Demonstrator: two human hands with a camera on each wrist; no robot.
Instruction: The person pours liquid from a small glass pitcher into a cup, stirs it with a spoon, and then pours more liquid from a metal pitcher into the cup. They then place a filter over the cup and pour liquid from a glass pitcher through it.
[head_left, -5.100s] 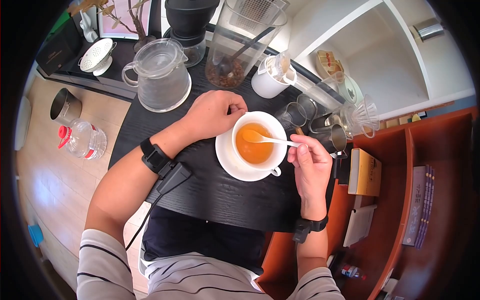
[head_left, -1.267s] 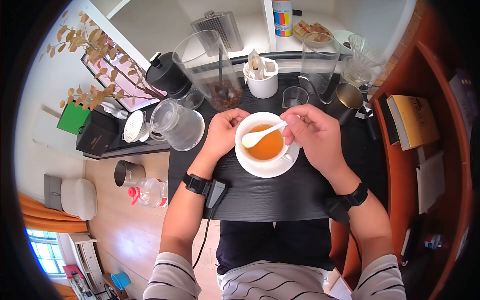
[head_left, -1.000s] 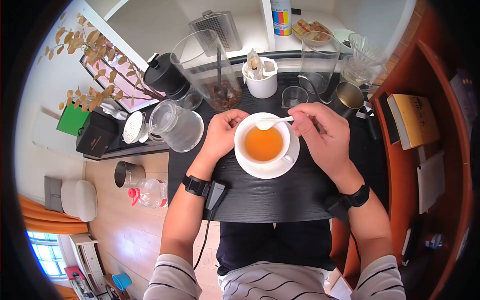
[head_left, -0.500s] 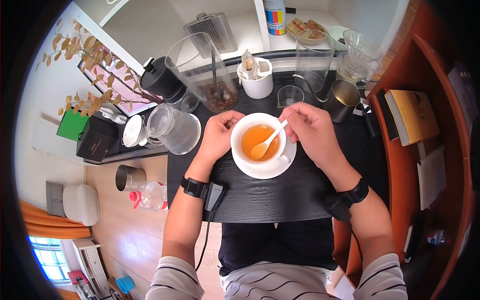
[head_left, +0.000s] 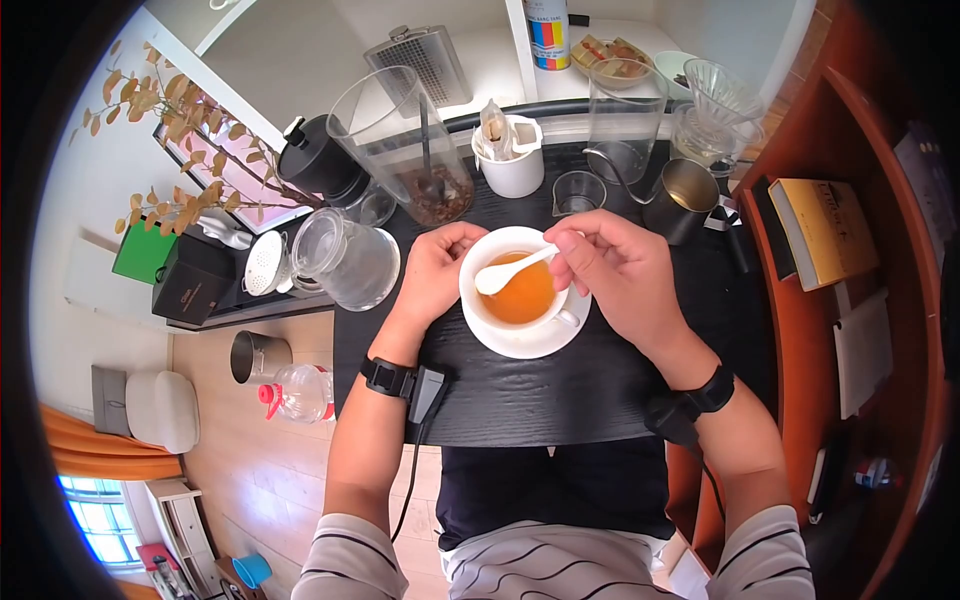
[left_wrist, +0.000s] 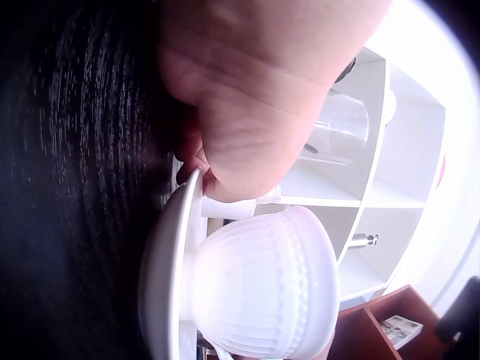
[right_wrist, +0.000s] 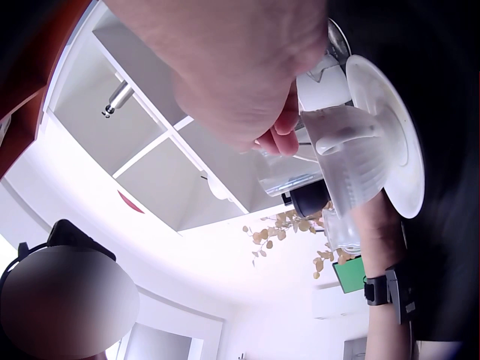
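In the head view my right hand (head_left: pixel 615 275) pinches the handle of a white spoon (head_left: pixel 500 276) between thumb and fingers. The spoon's bowl is over amber liquid in a white teacup (head_left: pixel 470 270). That cup stands on a white saucer (head_left: pixel 520 350), its handle toward the lower right. My left hand (head_left: pixel 432 275) grips the saucer's left edge, with the thumb at the rim in the left wrist view; some fingertips are hidden. The right wrist view shows the ribbed cup (right_wrist: pixel 352 172) side-on, beneath the curled right hand (right_wrist: pixel 247 97).
Behind the cup stand a glass beaker (head_left: pixel 578 195), a white mug (head_left: pixel 513 175) with a drip bag and a metal pitcher (head_left: pixel 685 200). A lidded glass jug (head_left: pixel 350 265) is at the left. A tall glass cylinder (head_left: pixel 395 130) holds brown pieces. The black table (head_left: pixel 530 405) ends before my lap.
The right hand moves the spoon about inside the cup; its bowl goes from the far rim down into the liquid, then up to the left side. The left hand stays at the saucer.
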